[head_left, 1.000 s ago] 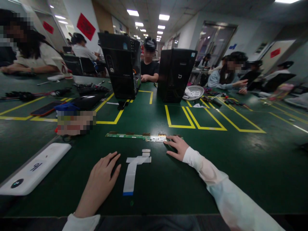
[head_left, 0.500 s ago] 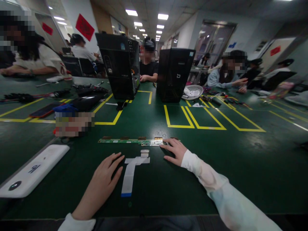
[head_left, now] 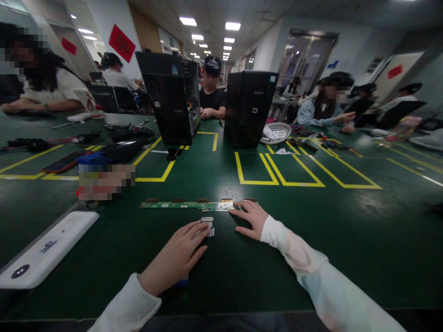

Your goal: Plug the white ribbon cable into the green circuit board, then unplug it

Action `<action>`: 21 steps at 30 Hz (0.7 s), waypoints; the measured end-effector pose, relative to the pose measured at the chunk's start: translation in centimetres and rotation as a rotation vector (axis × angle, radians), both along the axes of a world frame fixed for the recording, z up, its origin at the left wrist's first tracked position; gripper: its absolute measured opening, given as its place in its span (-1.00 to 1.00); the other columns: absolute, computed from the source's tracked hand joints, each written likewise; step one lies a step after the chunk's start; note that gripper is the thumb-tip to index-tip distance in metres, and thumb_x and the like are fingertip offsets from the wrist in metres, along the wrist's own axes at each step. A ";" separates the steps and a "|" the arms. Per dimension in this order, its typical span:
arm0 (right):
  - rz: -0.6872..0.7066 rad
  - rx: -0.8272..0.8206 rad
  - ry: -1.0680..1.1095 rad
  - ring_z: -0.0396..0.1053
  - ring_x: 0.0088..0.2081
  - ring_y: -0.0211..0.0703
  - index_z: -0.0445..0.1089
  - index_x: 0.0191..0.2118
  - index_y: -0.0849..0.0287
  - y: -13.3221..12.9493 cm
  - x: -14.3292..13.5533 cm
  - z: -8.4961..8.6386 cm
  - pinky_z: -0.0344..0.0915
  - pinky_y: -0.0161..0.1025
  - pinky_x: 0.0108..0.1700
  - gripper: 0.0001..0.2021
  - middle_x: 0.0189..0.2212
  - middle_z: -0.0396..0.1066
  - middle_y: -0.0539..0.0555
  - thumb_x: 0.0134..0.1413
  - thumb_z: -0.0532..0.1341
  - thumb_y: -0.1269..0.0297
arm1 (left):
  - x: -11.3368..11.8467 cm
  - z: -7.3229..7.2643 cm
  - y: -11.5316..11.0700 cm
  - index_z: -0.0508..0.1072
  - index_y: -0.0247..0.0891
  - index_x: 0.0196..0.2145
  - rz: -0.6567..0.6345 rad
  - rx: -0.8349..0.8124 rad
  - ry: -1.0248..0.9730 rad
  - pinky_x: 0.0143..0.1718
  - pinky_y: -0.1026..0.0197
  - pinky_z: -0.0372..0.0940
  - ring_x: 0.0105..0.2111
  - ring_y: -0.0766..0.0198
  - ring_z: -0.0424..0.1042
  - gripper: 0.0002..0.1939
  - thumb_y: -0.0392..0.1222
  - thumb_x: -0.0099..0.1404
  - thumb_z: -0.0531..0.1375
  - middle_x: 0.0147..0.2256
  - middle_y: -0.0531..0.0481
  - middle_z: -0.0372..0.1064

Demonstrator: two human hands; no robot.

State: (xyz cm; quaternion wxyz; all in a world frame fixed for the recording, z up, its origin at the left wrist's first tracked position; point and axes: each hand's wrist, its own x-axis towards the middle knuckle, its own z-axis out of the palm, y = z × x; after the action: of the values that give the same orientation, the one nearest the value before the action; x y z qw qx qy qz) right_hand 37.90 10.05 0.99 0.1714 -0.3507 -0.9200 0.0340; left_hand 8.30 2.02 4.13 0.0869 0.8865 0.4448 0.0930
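Note:
A long, narrow green circuit board (head_left: 187,205) lies across the green table in front of me. My right hand (head_left: 251,218) rests on its right end with the fingers spread. Just below the board's middle is a white flat ribbon cable (head_left: 209,227) with a connector at its top. My left hand (head_left: 180,253) lies over this cable, palm down, fingers loosely spread, fingertips at the connector end. Most of the cable is hidden under that hand; its blue end shows below the palm.
A white device (head_left: 48,249) lies at the left. Two black computer towers (head_left: 173,101) (head_left: 251,110) stand ahead, with a person behind. A white basket (head_left: 277,133), tools and cables lie farther back. Other people sit at both sides.
My left hand has moved right and slightly forward, from beside the ribbon cable to over it, covering most of it. My right hand has stayed on the board.

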 end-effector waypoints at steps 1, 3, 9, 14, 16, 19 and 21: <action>0.001 -0.002 -0.002 0.18 0.14 0.15 0.31 0.21 0.11 0.0 0.0 0.0 0.18 0.15 0.13 -0.43 0.18 0.21 0.26 0.17 0.13 -0.08 | 0.2 -0.1 0.1 0.20 -0.10 0.25 -0.009 -0.006 0.009 0.25 -0.04 0.16 0.25 0.15 0.14 -0.54 -0.07 0.44 -0.04 0.27 -0.01 0.17; 0.001 -0.004 -0.004 0.18 0.14 0.15 0.31 0.21 0.11 0.0 0.0 0.0 0.18 0.15 0.14 -0.43 0.18 0.21 0.26 0.18 0.12 -0.09 | 0.6 -0.1 0.1 0.19 -0.10 0.25 -0.032 0.001 0.017 0.21 -0.04 0.20 0.23 0.13 0.17 -0.54 -0.07 0.44 -0.04 0.26 -0.03 0.18; -0.002 -0.009 -0.005 0.17 0.14 0.13 0.30 0.21 0.10 0.0 -0.1 0.0 0.17 0.14 0.14 -0.46 0.18 0.20 0.25 0.20 0.12 -0.06 | 2.9 1.0 1.1 0.27 -0.18 0.19 -0.096 0.022 0.013 0.12 -0.01 0.28 0.13 0.10 0.28 -0.58 -0.11 0.41 0.03 0.17 -0.09 0.30; 0.004 -0.012 -0.003 0.16 0.15 0.11 0.30 0.20 0.11 0.0 -0.1 0.0 0.16 0.13 0.16 -0.48 0.19 0.20 0.25 0.23 0.09 -0.03 | 5.1 0.9 2.3 0.32 -0.25 0.14 -0.052 0.037 -0.003 0.07 -0.01 0.32 0.08 0.11 0.33 -0.61 -0.15 0.40 0.02 0.09 -0.13 0.37; 0.008 0.000 0.007 0.16 0.15 0.11 0.30 0.20 0.12 0.0 0.0 -0.2 0.16 0.14 0.16 -0.48 0.19 0.21 0.24 0.23 0.09 -0.04 | 5.5 0.5 2.5 0.33 -0.27 0.13 -0.035 0.051 -0.018 0.07 -0.01 0.32 0.07 0.11 0.34 -0.61 -0.17 0.39 0.02 0.09 -0.14 0.38; 0.008 0.013 0.013 0.16 0.15 0.11 0.29 0.20 0.14 0.1 0.0 -0.5 0.16 0.14 0.17 -0.47 0.19 0.22 0.24 0.24 0.08 -0.04 | 5.4 -0.1 2.3 0.31 -0.29 0.15 -0.043 0.075 -0.046 0.10 -0.01 0.30 0.10 0.11 0.33 -0.59 -0.19 0.38 0.04 0.12 -0.14 0.36; 0.003 0.019 0.019 0.16 0.16 0.12 0.30 0.20 0.17 0.1 0.0 -0.7 0.17 0.15 0.16 -0.47 0.18 0.23 0.25 0.25 0.06 -0.03 | 5.2 -0.4 2.2 0.30 -0.29 0.17 -0.055 0.081 -0.056 0.13 -0.01 0.28 0.13 0.11 0.31 -0.58 -0.18 0.38 0.04 0.14 -0.13 0.33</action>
State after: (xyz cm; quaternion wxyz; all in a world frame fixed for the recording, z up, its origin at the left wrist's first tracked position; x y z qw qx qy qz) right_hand 37.92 10.11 0.31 0.1834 -0.3476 -0.9191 0.0288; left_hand 13.51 4.23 3.73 0.0661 0.8983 0.4135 0.1334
